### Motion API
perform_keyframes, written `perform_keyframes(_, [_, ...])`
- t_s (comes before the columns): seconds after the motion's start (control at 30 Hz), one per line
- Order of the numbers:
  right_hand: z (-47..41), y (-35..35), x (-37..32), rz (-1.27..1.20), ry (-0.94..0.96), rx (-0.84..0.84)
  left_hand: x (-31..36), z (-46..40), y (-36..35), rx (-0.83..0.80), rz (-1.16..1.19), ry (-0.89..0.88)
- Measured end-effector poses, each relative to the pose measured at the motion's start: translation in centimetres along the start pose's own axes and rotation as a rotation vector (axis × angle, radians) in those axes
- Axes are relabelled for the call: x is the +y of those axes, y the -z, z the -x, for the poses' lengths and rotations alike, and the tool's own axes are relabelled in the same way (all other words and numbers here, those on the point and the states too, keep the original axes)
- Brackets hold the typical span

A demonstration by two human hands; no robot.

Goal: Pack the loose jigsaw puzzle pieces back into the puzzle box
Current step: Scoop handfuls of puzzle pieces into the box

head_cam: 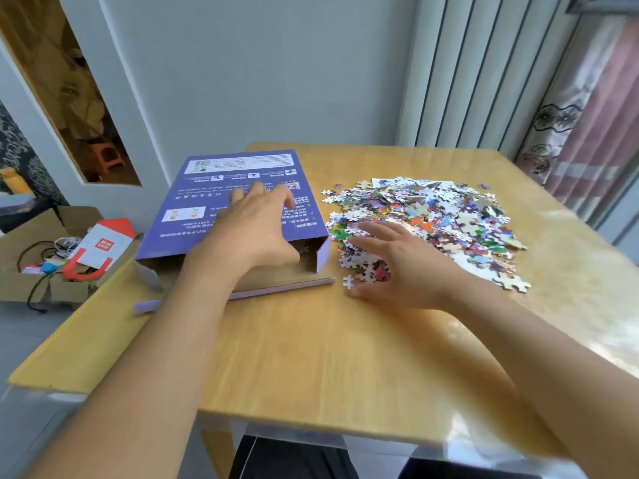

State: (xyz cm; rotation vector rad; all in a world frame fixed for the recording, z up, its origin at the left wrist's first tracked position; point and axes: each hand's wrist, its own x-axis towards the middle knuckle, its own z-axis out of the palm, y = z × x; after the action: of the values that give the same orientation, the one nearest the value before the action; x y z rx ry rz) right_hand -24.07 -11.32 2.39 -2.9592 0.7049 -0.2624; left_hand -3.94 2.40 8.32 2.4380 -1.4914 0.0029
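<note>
A flat purple puzzle box (207, 202) lies on the left part of the wooden table (294, 357), its near end open with a flap folded down. My left hand (252, 226) grips the box's top panel at that open end, thumb under the edge and fingers spread on top. A wide heap of colourful jigsaw pieces (432, 216) covers the table to the right of the box. My right hand (394, 264) rests palm down on the near left edge of the heap, fingers spread over several pieces. One white piece (348, 281) lies by its thumb.
A cardboard carton (34, 271) with cables and a red-and-white paper bag (103, 250) sits on the floor to the left. A grey wall and folding door stand behind the table. A patterned curtain (587, 115) hangs at the right. The table's near edge is close to me.
</note>
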Motion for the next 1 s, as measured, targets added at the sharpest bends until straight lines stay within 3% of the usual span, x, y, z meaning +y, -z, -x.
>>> perform_keyframes(0.17, [0.0, -0.6, 1.3, 0.032, 0.031, 0.067, 6.7, -2.8, -2.5, 0.050, 0.159, -0.286])
perform_keyframes(0.43, [0.9, 0.5, 3.2, -0.196, 0.018, 0.166, 7.2, -4.0, -7.0, 0.153, 0.047, -0.267])
perform_keyframes(0.63, [1.2, 0.9, 2.9, -0.037, -0.193, 0.077, 7.0, -3.8, -8.1, 0.172, -0.025, -0.292])
perform_keyframes(1.0, [0.3, 0.8, 3.0, -0.004, -0.191, 0.160, 6.8, -3.6, -7.7, 0.098, -0.041, -0.276])
